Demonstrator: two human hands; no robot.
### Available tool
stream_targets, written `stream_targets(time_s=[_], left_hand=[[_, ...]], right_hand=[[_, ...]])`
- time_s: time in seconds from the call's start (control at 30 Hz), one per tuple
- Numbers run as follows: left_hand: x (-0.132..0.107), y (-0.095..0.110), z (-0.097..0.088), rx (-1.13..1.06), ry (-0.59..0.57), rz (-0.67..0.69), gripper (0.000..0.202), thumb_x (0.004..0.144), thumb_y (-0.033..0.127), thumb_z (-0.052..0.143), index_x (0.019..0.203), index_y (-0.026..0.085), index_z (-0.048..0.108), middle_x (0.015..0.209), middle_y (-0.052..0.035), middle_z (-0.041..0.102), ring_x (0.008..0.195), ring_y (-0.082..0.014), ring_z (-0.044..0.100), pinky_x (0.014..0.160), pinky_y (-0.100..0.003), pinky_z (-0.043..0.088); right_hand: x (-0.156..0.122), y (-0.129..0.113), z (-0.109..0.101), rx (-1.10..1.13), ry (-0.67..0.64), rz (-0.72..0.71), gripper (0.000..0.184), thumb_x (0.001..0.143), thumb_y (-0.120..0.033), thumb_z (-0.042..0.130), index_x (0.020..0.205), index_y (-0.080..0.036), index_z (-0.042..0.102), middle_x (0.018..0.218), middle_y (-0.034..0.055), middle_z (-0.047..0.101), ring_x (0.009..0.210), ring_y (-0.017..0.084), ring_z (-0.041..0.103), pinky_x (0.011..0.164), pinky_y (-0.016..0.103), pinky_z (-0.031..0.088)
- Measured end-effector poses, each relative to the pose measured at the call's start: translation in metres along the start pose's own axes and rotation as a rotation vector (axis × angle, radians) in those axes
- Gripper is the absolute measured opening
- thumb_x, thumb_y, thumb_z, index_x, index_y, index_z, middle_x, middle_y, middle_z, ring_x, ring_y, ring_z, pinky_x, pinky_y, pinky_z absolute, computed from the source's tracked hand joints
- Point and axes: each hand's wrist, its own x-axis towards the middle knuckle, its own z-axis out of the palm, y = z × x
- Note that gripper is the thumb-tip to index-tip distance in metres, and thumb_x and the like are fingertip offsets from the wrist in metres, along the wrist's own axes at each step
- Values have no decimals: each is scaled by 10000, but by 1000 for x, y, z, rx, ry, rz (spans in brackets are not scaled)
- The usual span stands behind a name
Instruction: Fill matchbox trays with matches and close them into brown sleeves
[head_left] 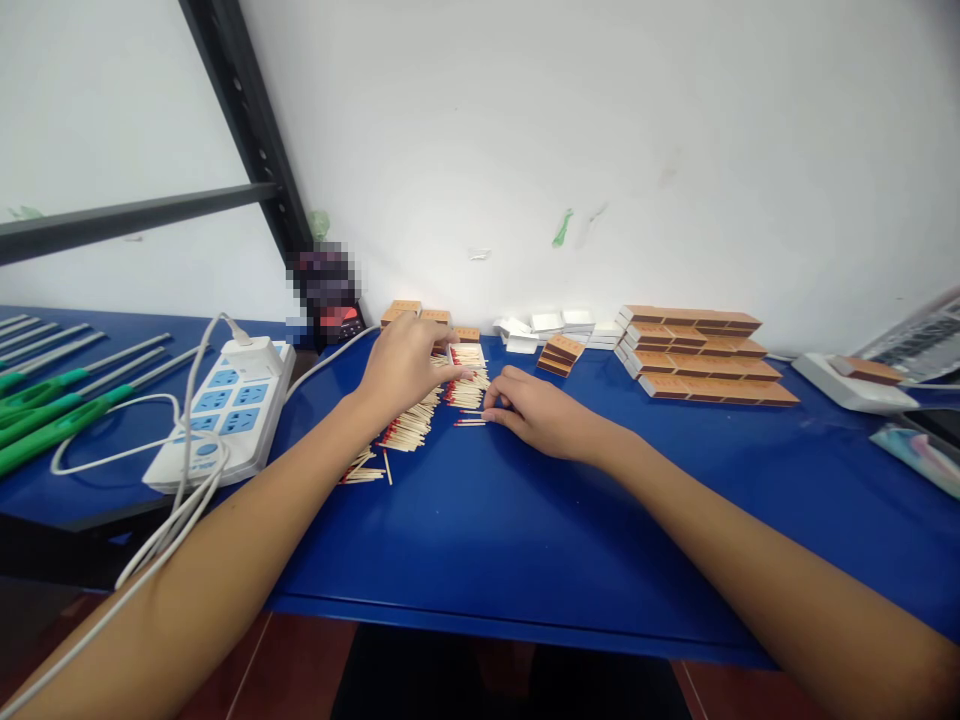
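My left hand [405, 362] is closed on the side of a small white matchbox tray [480, 349] with red-tipped matches in it. Below the tray lies a heap of loose matches [409, 425], partly hidden by that hand and wrist. My right hand [536, 412] is low over the blue table, thumb and forefinger pinched at the ends of a few matches [471, 422] to the right of the heap. A single match [388, 467] lies apart near the heap's lower end.
Brown matchboxes [697, 360] are stacked at the right; white trays [562, 322] and loose brown sleeves [559, 354] stand by the wall. At left are a power strip [232, 405] with white cables and green-handled metal rods [67, 405]. The blue table's [480, 560] front edge is near me.
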Motion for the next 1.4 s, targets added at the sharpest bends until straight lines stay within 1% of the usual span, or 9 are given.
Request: stream_targets(time_s=[0.2, 0.47, 0.67, 0.83, 0.97, 1.07, 1.17, 1.23, 1.4], left_hand=[[0, 1, 0, 7, -5, -3, 270, 806, 377, 926, 979, 223, 787, 948, -53, 785, 962, -289, 640, 820, -404, 477], [0, -2, 1, 15, 1, 3, 266, 808, 374, 922, 987, 231, 786, 952, -52, 785, 973, -294, 647, 840, -411, 488], [0, -2, 2, 7, 2, 1, 282, 804, 370, 927, 1006, 235, 784, 986, -58, 791, 991, -297, 646, 858, -416, 489], [0, -2, 2, 16, -17, 13, 270, 822, 392, 913, 1001, 234, 787, 973, -55, 790, 972, -293, 635, 841, -415, 477], [0, -3, 3, 19, -24, 13, 313, 800, 393, 933, 1024, 229, 790, 977, -62, 788, 984, -299, 636, 855, -424, 479], [0, -3, 3, 16, -35, 19, 298, 801, 387, 932, 1013, 231, 793, 966, -63, 785, 986, -304, 637, 851, -430, 480], [0, -1, 3, -1, -58, 57, 267, 802, 363, 930, 993, 240, 790, 962, -50, 785, 969, -291, 643, 855, -420, 483], [-1, 2, 5, -31, -73, 90, 289, 791, 382, 939, 996, 244, 791, 966, -47, 784, 972, -286, 649, 856, -408, 486], [-4, 7, 9, -89, -77, 126, 369, 745, 452, 967, 1017, 261, 808, 893, -37, 772, 942, -281, 656, 820, -389, 481]], right_hand=[[-3, -2, -3, 28, -21, 1, 77, 1052, -278, 591, 1040, -215, 634, 1086, 54, 604, 851, 184, 596, 795, 336, 468], [-3, -1, -2, 10, 7, -29, 57, 1049, -253, 575, 1058, -214, 616, 1074, 58, 603, 847, 188, 584, 794, 334, 464], [-3, -3, -1, -3, 5, -19, 80, 1053, -282, 583, 1049, -214, 625, 1070, 64, 612, 835, 190, 589, 775, 329, 470], [-1, -3, 3, -38, 4, 0, 101, 1059, -234, 562, 994, -210, 636, 1043, 67, 627, 852, 193, 610, 782, 323, 467], [-1, -2, -1, -30, 14, 1, 110, 1064, -223, 549, 1005, -203, 639, 1055, 72, 628, 866, 196, 611, 792, 326, 465], [-1, 0, -7, -16, 78, -24, 98, 1067, -244, 553, 1021, -204, 630, 1046, 68, 625, 848, 194, 591, 780, 324, 455], [0, 2, -11, -26, 218, -39, 86, 1062, -254, 556, 1020, -209, 617, 1034, 66, 626, 841, 198, 579, 769, 325, 441], [1, 3, -11, -50, 293, -27, 89, 1063, -256, 543, 1025, -213, 611, 1037, 70, 626, 846, 207, 581, 761, 330, 434], [1, 2, -9, -106, 350, -4, 113, 1074, -255, 508, 1022, -214, 600, 1065, 91, 631, 904, 235, 609, 747, 335, 427]])
